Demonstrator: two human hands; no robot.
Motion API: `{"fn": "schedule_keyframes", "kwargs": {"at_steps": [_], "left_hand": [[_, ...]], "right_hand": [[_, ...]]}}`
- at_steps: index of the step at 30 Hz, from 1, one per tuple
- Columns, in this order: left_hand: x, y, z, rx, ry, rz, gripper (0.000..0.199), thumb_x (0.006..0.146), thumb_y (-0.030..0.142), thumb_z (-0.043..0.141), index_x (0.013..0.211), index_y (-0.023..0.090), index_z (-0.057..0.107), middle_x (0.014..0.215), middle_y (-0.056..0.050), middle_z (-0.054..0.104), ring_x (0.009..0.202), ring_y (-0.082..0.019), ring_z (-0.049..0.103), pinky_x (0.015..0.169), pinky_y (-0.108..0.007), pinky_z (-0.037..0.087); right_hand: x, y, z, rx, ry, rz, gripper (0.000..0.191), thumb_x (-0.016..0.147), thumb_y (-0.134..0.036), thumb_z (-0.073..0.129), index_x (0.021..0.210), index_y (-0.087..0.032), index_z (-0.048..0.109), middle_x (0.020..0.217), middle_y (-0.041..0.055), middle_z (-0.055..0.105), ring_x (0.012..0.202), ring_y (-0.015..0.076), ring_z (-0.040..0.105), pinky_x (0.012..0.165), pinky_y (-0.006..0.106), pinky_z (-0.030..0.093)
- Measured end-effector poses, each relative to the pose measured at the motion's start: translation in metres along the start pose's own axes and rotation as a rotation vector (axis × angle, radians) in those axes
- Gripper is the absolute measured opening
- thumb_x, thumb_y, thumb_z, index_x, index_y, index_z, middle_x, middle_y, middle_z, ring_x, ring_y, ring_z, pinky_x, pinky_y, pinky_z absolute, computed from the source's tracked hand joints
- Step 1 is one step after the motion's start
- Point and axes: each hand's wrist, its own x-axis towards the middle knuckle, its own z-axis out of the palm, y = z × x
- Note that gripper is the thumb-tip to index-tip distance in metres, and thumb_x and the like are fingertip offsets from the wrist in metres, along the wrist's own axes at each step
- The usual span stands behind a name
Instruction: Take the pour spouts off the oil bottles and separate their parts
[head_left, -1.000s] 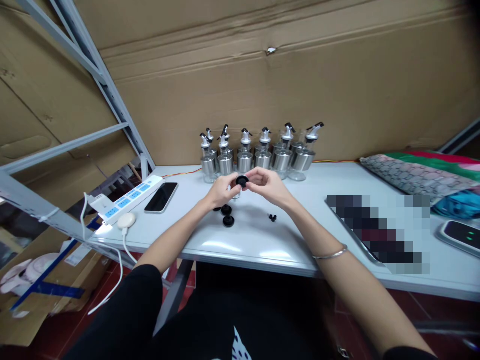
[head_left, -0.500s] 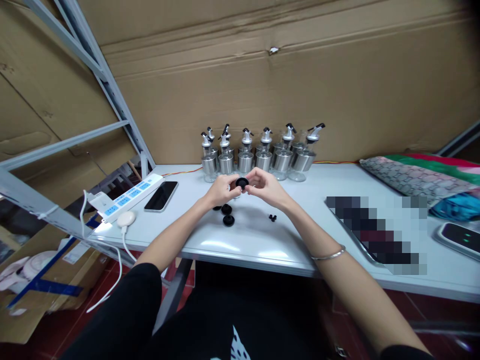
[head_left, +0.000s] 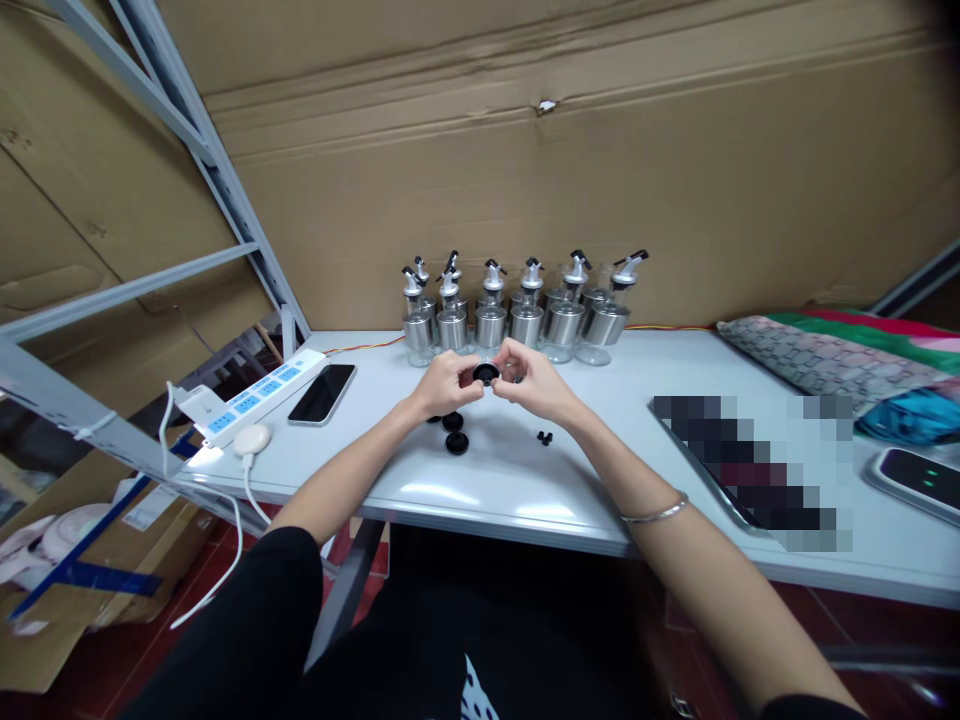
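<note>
Between my two hands is a round black cap (head_left: 486, 371), pinched at its left edge by my left hand (head_left: 448, 384) and at its right edge by my right hand (head_left: 529, 378). Both hands are raised over the white table (head_left: 600, 400). Below my left hand lie more round black caps (head_left: 457, 442), one partly hidden by the fingers. A few tiny black pieces (head_left: 545, 438) rest on the table below my right hand. Behind the hands stand several glass and steel bottles (head_left: 527, 325) with silver and black spouts.
On the left are a phone (head_left: 322, 393), a power strip (head_left: 262, 398) and a white round charger (head_left: 252, 439). A pixelated tablet-like object (head_left: 739, 460), patterned bags (head_left: 814, 365) and a device with green lights (head_left: 922, 478) lie at the right. Cardboard (head_left: 525, 180) rises behind.
The black cap has tilted slightly and moved a little lower between my fingers. My right fingers have shifted slightly. The things on the table stay in place.
</note>
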Motion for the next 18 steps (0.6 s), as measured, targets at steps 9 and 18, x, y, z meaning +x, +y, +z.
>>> {"fn": "schedule_keyframes", "kwargs": {"at_steps": [9,18], "left_hand": [[0.0,-0.002,0.0,0.079,-0.011,0.041,0.016,0.063,0.03,0.042,0.055,0.019,0.034,0.051,0.003,0.046,0.053,-0.012,0.038,0.068,-0.029,0.036],[-0.002,-0.005,0.001,0.13,0.012,0.077,0.019,0.077,0.029,0.042,0.089,0.016,0.05,0.077,-0.002,0.058,0.066,-0.015,0.054,0.073,-0.03,0.039]], "right_hand": [[-0.001,0.001,0.001,-0.122,0.036,-0.062,0.022,0.059,-0.023,0.06,0.068,-0.021,0.04,0.048,-0.011,0.034,0.048,0.0067,0.027,0.048,0.022,0.023],[0.004,0.012,0.0,-0.015,0.101,0.0,0.025,0.062,-0.025,0.061,0.077,-0.021,0.042,0.072,-0.0037,0.058,0.047,0.0091,0.052,0.05,0.024,0.039]]}}
